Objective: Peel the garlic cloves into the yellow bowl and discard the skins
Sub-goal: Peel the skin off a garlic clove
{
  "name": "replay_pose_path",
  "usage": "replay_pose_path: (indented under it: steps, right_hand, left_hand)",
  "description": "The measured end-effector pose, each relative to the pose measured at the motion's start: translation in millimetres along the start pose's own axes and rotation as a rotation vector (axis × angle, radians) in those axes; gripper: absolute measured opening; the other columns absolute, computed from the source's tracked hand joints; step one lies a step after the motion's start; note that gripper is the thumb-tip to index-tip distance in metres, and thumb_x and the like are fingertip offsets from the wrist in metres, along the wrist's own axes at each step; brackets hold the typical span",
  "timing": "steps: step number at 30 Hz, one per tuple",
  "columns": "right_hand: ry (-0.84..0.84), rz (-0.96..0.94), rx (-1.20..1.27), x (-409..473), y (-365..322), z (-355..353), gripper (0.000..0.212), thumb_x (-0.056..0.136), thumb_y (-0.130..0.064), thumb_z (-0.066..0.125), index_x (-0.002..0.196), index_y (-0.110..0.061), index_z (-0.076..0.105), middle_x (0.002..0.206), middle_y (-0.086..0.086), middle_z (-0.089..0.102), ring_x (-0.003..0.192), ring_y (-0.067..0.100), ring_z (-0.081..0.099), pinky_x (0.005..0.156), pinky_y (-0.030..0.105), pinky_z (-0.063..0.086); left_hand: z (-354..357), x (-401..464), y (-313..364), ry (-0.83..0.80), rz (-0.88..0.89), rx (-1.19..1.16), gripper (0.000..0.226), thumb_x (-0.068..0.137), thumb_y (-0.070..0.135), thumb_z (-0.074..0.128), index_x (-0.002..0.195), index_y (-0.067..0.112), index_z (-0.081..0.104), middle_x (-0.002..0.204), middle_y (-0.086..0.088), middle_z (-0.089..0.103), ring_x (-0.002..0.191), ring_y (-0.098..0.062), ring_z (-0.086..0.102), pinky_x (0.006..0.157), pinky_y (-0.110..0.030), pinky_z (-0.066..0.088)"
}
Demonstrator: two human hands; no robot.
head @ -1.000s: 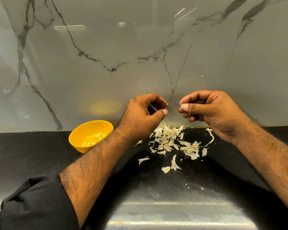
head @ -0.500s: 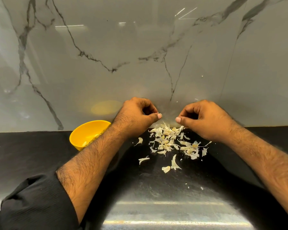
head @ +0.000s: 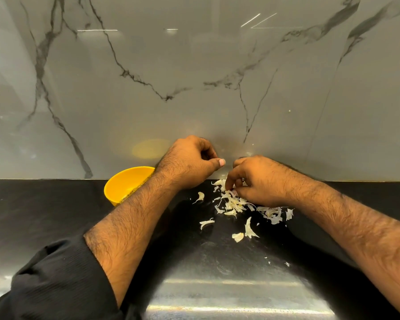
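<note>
The yellow bowl (head: pixel 125 185) stands on the black counter at the back, left of centre, and my left forearm hides its right side and contents. My left hand (head: pixel 189 165) hovers just right of the bowl, fingers curled in with the thumb pressed forward over a small garlic clove that is almost hidden. A pile of pale garlic skins (head: pixel 234 205) lies right of it. My right hand (head: pixel 256 181) is down on the back of that pile, fingertips curled into the skins and pinching a piece.
A grey marble backsplash (head: pixel 194 88) rises directly behind the hands. The black counter (head: pixel 44 215) stretches left and right. Loose skin scraps (head: pixel 248 229) lie nearer to me, ahead of a shiny reflective patch (head: pixel 229 296) at the front edge.
Both hands have dropped from in front of the backsplash toward the counter. My right hand moved left and down into the skin pile; my left hand stayed curled.
</note>
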State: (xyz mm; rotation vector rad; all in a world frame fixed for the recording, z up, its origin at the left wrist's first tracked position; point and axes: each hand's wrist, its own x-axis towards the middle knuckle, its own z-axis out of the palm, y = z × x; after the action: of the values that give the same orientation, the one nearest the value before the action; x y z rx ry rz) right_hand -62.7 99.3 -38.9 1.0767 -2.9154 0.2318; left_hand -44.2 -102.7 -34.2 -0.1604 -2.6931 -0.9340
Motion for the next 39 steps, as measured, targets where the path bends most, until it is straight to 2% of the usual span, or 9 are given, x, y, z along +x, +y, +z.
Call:
replay_pose_path:
  steps: [5, 10, 15, 18, 21, 24, 30, 33, 39]
  right_hand:
    - [-0.002, -0.012, 0.047, 0.9, 3.5, 4.0, 0.013, 0.095, -0.034, 0.073, 0.106, -0.04, 0.074, 0.096, -0.018, 0.057, 0.094, 0.002, 0.057, 0.086, 0.034, 0.056]
    - [0.091, -0.005, 0.121, -6.8, 8.4, 4.1, 0.006, 0.096, -0.041, 0.072, 0.101, -0.038, 0.07, 0.096, -0.016, 0.057, 0.087, 0.0, 0.057, 0.075, 0.021, 0.046]
    - [0.219, 0.056, 0.557, -18.9, 20.1, -11.8, 0.01, 0.088, -0.023, 0.084, 0.09, -0.029, 0.075, 0.083, -0.011, 0.075, 0.074, 0.0, 0.07, 0.071, 0.021, 0.053]
    - [0.227, 0.004, 0.808, -21.6, 23.7, -13.9, 0.019, 0.082, -0.01, 0.087, 0.096, -0.018, 0.077, 0.09, 0.0, 0.078, 0.083, 0.013, 0.075, 0.077, 0.027, 0.059]
    - [0.272, 0.016, 1.085, -22.6, 25.6, -14.0, 0.027, 0.079, -0.006, 0.084, 0.103, -0.008, 0.073, 0.093, 0.01, 0.078, 0.075, 0.017, 0.071, 0.056, 0.022, 0.053]
    - [0.303, 0.044, 1.29, -23.9, 29.0, -17.6, 0.04, 0.077, -0.006, 0.081, 0.114, -0.004, 0.068, 0.092, 0.013, 0.075, 0.072, 0.019, 0.066, 0.052, 0.025, 0.048]
    - [0.304, 0.135, 1.389, -25.0, 28.1, -20.6, 0.055, 0.075, -0.009, 0.08, 0.126, -0.011, 0.06, 0.09, 0.01, 0.075, 0.073, 0.019, 0.068, 0.055, 0.028, 0.049]
    - [0.272, 0.143, 1.391, -25.0, 27.0, -19.3, 0.055, 0.078, -0.006, 0.079, 0.129, -0.012, 0.058, 0.088, 0.01, 0.074, 0.072, 0.019, 0.067, 0.053, 0.026, 0.05]
    - [0.251, 0.152, 1.337, -26.4, 29.4, -20.6, 0.045, 0.083, -0.004, 0.076, 0.125, -0.01, 0.061, 0.088, 0.01, 0.073, 0.075, 0.02, 0.068, 0.056, 0.028, 0.052]
  left_hand:
    - [-1.4, 0.5, -0.1, -0.013, -0.002, -0.024, 0.019, 0.09, 0.046, 0.081, 0.088, 0.028, 0.075, 0.078, 0.009, 0.074, 0.072, -0.01, 0.073, 0.076, -0.042, 0.067]
    - [-1.3, -0.1, 1.0, -0.02, 0.002, -0.026, 0.018, 0.092, 0.047, 0.08, 0.09, 0.029, 0.075, 0.082, 0.01, 0.074, 0.077, -0.009, 0.073, 0.079, -0.043, 0.067]
    - [-0.7, -1.5, 2.9, -0.027, 0.01, -0.062, 0.016, 0.092, 0.044, 0.08, 0.094, 0.028, 0.075, 0.086, 0.009, 0.074, 0.079, -0.008, 0.073, 0.079, -0.04, 0.067]
    - [0.0, -2.9, 5.8, -0.073, 0.024, -0.122, 0.013, 0.093, 0.034, 0.081, 0.098, 0.023, 0.076, 0.088, 0.006, 0.076, 0.076, -0.01, 0.075, 0.07, -0.032, 0.067]
    - [-0.2, -6.2, 9.3, -0.148, 0.017, -0.231, 0.011, 0.095, 0.023, 0.08, 0.104, 0.018, 0.076, 0.088, 0.0, 0.078, 0.072, -0.012, 0.077, 0.057, -0.018, 0.057]
    - [0.7, -9.3, 12.2, -0.171, 0.072, -0.349, 0.014, 0.092, 0.016, 0.082, 0.106, 0.016, 0.077, 0.09, -0.004, 0.079, 0.076, -0.017, 0.078, 0.058, -0.022, 0.057]
    - [7.0, -14.4, 15.1, -0.089, 0.238, -0.444, 0.026, 0.084, 0.014, 0.089, 0.108, 0.015, 0.077, 0.092, -0.002, 0.079, 0.083, -0.022, 0.078, 0.067, -0.032, 0.065]
    - [9.1, -13.3, 14.1, -0.039, 0.285, -0.449, 0.02, 0.088, 0.013, 0.086, 0.106, 0.013, 0.077, 0.09, -0.003, 0.078, 0.078, -0.019, 0.077, 0.065, -0.026, 0.062]
    - [7.7, -12.0, 11.8, -0.04, 0.299, -0.441, 0.008, 0.094, 0.013, 0.079, 0.102, 0.011, 0.077, 0.087, -0.003, 0.077, 0.077, -0.019, 0.077, 0.066, -0.04, 0.066]
